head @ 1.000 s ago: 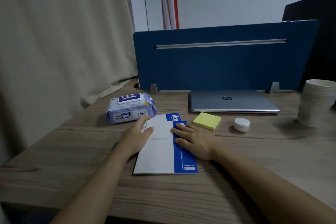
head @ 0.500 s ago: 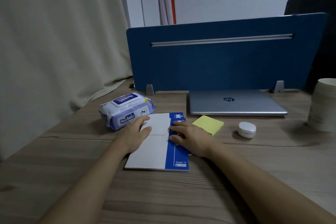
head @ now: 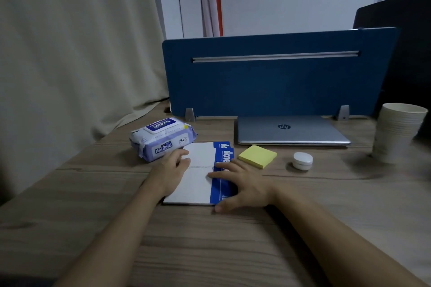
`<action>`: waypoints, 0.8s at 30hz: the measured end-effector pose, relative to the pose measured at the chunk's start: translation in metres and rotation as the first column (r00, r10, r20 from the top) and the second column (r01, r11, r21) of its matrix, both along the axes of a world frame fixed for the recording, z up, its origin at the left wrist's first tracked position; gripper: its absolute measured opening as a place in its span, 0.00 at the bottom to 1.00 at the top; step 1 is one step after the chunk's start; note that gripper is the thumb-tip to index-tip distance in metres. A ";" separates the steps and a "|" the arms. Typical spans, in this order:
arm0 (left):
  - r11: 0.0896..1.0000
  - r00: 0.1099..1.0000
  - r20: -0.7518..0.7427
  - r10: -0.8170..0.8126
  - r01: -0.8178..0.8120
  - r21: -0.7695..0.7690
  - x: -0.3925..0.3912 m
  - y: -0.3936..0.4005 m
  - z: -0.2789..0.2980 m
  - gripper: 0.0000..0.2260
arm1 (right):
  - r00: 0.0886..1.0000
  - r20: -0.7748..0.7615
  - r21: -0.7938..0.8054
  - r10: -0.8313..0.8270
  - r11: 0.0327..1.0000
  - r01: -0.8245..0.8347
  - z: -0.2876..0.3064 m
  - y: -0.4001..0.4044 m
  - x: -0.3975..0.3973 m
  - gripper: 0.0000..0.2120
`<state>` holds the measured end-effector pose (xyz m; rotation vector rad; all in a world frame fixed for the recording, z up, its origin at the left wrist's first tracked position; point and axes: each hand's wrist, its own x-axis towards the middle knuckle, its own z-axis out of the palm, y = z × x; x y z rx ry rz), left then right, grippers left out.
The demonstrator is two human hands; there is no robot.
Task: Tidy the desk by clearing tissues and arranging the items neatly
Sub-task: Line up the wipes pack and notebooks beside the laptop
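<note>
A white and blue notebook (head: 200,179) lies flat on the wooden desk (head: 116,216). My left hand (head: 171,170) rests on its left edge with the fingers curled loosely. On the blue right-hand strip lies my right hand (head: 242,186), fingers spread flat and thumb at the lower corner. A purple pack of wet wipes (head: 162,138) sits just left of the notebook's top, close to my left fingers. A yellow sticky-note pad (head: 257,156) lies just right of the notebook. No loose tissues are in view.
A shut silver laptop (head: 291,130) lies against the blue desk divider (head: 275,77). A small white round case (head: 302,161) sits right of the sticky notes. A stack of paper cups (head: 396,133) stands at the far right. A beige curtain (head: 70,53) hangs at the left.
My right hand has slid down the blue strip toward the notebook's lower right corner. The notebook sits slightly closer to the wipes pack. The left hand has barely moved.
</note>
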<state>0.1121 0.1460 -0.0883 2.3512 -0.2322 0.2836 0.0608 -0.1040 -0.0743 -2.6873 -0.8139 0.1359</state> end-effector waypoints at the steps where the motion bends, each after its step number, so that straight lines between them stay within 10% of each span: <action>1: 1.000 1.000 0.012 0.006 -0.006 0.002 -0.004 0.000 0.000 0.15 | 1.000 0.019 0.038 -0.025 0.999 0.024 -0.001 -0.001 -0.002 0.40; 16: 0.988 0.994 -0.036 -0.103 0.106 0.113 -0.060 -0.001 0.011 0.32 | 0.941 0.221 0.194 -0.255 0.957 0.214 -0.010 -0.005 -0.010 0.25; 24: 0.983 0.993 0.068 -0.101 0.089 0.158 -0.052 0.000 0.003 0.19 | 0.942 0.252 0.203 -0.222 0.964 0.173 -0.008 -0.006 -0.004 0.16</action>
